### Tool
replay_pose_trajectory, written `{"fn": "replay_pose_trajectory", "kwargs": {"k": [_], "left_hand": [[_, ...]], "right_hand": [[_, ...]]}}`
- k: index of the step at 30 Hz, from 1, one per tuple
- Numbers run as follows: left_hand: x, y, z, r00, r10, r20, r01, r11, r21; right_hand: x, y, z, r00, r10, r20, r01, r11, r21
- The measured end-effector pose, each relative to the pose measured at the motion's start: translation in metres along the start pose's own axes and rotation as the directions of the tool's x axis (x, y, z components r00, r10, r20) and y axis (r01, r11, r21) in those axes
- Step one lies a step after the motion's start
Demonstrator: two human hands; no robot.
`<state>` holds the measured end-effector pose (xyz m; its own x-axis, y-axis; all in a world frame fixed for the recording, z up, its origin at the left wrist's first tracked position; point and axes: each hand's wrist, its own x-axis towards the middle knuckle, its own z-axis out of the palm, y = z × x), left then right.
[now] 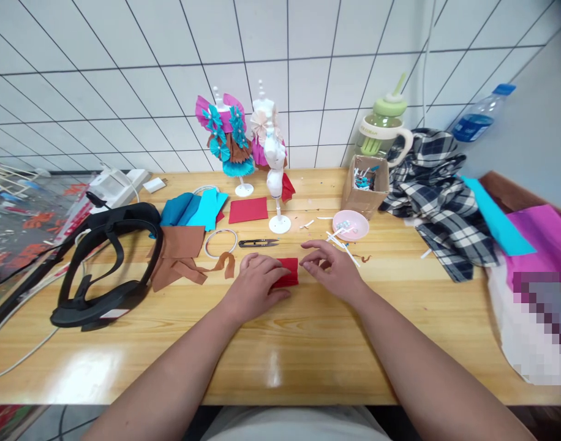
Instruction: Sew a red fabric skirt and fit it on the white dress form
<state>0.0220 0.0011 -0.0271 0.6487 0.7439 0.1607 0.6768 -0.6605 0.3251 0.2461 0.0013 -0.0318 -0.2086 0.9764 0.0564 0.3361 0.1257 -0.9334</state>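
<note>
A small folded red piece (288,272) lies on the wooden table. My left hand (257,285) rests over its left part, fingers spread and flat, pressing on it. Just right of the red piece is my right hand (333,269), its fingers curved and apart, with nothing visible between them. Behind the hands lie black thread snips (259,243) and a flat red sheet (248,210). A bare white mini mannequin (275,168) stands upright behind the red piece.
Two dressed mannequins (229,138) stand by the tiled wall. A pink dish (351,225) and cardboard box (365,190) are at right, near a checked cloth (439,196). Brown pieces (182,245), a white ring (220,244) and a black headset (108,263) lie at left.
</note>
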Motion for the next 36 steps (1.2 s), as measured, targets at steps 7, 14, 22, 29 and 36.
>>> {"fn": "replay_pose_trajectory", "kwargs": {"k": [7, 14, 22, 29, 36], "left_hand": [[0.001, -0.001, 0.001, 0.999, -0.039, -0.037, 0.04, 0.999, 0.025], [0.002, -0.003, 0.003, 0.997, -0.051, -0.066, 0.052, 0.999, 0.013], [0.002, -0.008, 0.01, 0.99, -0.127, -0.063, 0.12, 0.987, -0.111], [0.004, -0.008, 0.011, 0.983, -0.162, -0.081, 0.147, 0.974, -0.17], [0.0, -0.004, -0.002, 0.979, 0.044, -0.2, -0.038, 0.999, 0.033]], "right_hand": [[-0.002, -0.003, 0.002, 0.972, -0.083, 0.221, 0.107, 0.989, -0.098], [-0.001, 0.002, 0.004, 0.979, -0.053, 0.197, 0.063, 0.997, -0.045], [0.001, 0.003, 0.02, 0.989, 0.041, 0.14, -0.017, 0.986, -0.168], [0.006, 0.011, 0.025, 0.987, 0.137, 0.08, -0.129, 0.986, -0.105], [0.009, 0.012, 0.02, 0.971, 0.22, 0.093, -0.227, 0.971, 0.071]]}}
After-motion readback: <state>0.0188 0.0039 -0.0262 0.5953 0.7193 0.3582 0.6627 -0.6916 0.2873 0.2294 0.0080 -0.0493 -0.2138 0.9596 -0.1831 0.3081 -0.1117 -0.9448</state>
